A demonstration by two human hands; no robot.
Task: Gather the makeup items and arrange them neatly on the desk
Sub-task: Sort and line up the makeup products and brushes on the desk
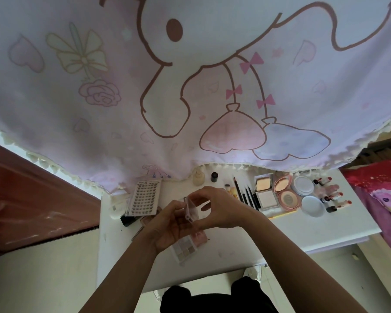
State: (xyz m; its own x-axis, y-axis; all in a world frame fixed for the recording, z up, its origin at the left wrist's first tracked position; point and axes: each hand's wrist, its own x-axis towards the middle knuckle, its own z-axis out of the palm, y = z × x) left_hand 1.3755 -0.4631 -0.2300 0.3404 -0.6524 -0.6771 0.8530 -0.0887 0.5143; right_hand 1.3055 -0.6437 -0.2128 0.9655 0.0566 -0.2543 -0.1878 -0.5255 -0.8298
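On the desk's (303, 224) left, a lash tray (142, 197) waits askew; left hand (167, 227) and right hand (224, 206) meet over an eyeshadow palette (186, 246), both pinching a small clear case (189, 210), probably closing it before it joins the neat pencils (246, 196), compacts (282, 184) and lipsticks (335, 195)

One left hand (169, 227) and one right hand (226, 208); one clear case (190, 210); one lash tray (143, 195); one bottle (198, 176); one palette (186, 248). Three pencils (246, 196); two square pans (263, 185); lipsticks (339, 195) too bunched to count.
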